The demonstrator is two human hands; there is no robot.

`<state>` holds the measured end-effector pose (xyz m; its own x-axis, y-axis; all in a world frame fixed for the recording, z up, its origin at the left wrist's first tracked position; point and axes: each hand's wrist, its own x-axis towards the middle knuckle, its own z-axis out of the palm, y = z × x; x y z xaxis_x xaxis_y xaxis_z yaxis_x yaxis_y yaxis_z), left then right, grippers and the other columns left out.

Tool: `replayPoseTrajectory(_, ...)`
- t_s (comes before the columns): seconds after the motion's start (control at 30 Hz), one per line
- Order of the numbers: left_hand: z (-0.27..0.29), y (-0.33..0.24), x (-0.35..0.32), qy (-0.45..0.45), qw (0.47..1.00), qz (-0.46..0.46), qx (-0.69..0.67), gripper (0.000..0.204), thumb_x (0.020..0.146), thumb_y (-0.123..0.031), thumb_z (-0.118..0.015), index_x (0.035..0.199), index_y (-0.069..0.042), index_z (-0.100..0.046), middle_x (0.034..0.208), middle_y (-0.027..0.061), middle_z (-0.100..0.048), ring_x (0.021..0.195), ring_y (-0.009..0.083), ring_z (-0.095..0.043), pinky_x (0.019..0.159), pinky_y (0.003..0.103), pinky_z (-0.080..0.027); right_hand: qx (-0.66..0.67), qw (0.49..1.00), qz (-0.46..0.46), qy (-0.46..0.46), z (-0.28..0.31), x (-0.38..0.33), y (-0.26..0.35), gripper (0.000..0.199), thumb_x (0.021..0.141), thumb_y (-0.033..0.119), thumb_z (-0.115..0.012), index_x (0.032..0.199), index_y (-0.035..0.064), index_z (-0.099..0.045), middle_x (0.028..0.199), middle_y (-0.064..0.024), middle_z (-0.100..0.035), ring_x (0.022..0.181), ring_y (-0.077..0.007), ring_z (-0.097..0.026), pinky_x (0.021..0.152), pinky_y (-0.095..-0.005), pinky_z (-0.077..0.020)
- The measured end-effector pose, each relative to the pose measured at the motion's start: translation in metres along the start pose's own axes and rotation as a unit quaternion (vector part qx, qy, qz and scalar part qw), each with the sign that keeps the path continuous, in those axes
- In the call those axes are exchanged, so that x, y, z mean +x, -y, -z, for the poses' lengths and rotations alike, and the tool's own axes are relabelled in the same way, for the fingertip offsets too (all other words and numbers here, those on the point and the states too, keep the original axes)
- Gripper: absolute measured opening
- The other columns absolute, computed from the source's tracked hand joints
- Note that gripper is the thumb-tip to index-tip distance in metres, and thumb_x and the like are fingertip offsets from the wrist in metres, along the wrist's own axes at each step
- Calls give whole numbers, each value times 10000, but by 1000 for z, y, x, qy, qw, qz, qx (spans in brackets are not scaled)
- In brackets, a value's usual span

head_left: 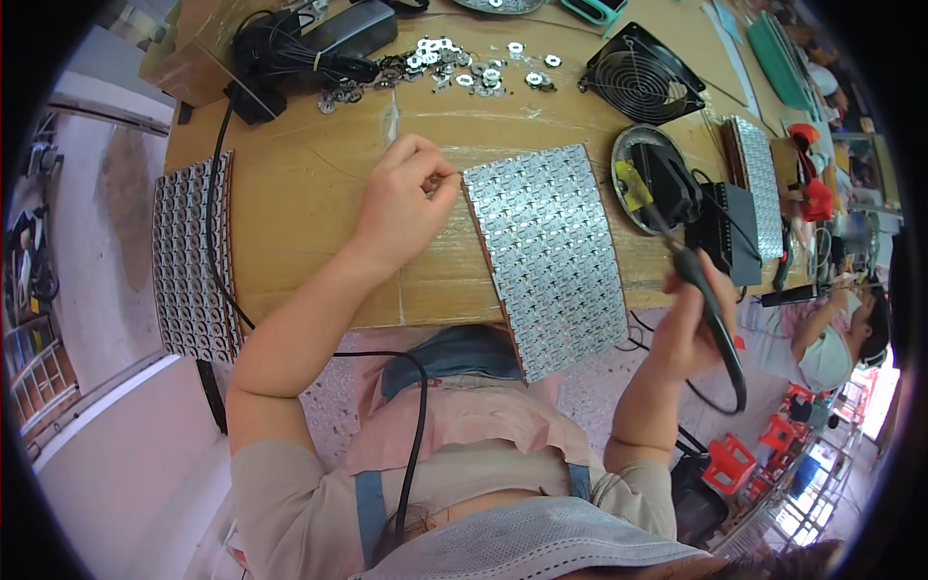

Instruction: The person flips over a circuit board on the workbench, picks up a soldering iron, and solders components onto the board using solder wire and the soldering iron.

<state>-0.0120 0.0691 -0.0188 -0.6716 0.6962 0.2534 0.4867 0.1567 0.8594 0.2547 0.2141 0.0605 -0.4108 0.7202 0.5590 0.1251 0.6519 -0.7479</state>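
My right hand (688,314) grips a soldering iron (696,275) with a dark handle and a cable looping below. Its tip points at a yellow sponge (634,186) in a round metal dish (621,143); whether they touch I cannot tell. My left hand (408,198) is closed in a pinch beside the upper left corner of a panel (548,256) covered with rows of small silvery pieces. What the left fingers hold, if anything, is hidden. The panel lies tilted on the table (319,232), its lower corner reaching past the front edge.
Loose silvery discs (454,70) lie scattered at the back. A black fan (643,77) stands at the back right, a black box (730,232) below it. Similar panels lie at left (193,256) and far right (754,184). A black adapter (350,39) and cables sit back left. Another person (836,333) is at right.
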Motion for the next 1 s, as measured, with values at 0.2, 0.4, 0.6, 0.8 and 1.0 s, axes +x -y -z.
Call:
replayPoseTrajectory(0.2,-1,-5,0,16,1000,5,-11,49,815,10,-715,848,17,-680,932,56,-599,670,106,-569,601,243,-485,90,973,-72,198,-67,30,-4,241,790,7,-745,1019,-32,-682,940,-120,-694,853,-190,-651,805,-297,-495)
replayPoseTrajectory(0.4,-6,-5,4,18,1000,10,0,54,818,1,-727,842,10,-679,933,55,-599,644,92,-559,588,240,-479,60,970,27,234,-88,37,-23,232,785,53,-768,984,-25,-679,850,-123,-693,744,-183,-656,687,-287,-513)
replayPoseTrajectory(0.6,-6,-5,5,22,1000,14,8,58,818,2,-728,844,4,-677,937,52,-597,622,85,-554,571,232,-471,40,968,60,241,-91,40,-28,228,780,40,-754,979,-21,-661,843,-136,-686,734,-207,-660,677,-293,-518)
replayPoseTrajectory(0.8,-7,-2,6,16,1000,10,13,61,816,0,-730,841,1,-674,937,48,-596,607,82,-555,561,229,-468,49,966,71,243,-96,44,-30,233,761,22,-751,968,-25,-657,844,-134,-684,738,-224,-663,682,-310,-527)
replayPoseTrajectory(1.0,-9,-4,7,7,1000,-1,9,85,796,25,-700,807,-3,-621,896,64,-562,593,161,-573,542,307,-474,38,965,71,251,-97,45,-29,242,736,14,-762,951,-22,-658,847,-140,-685,752,-249,-669,690,-324,-536)
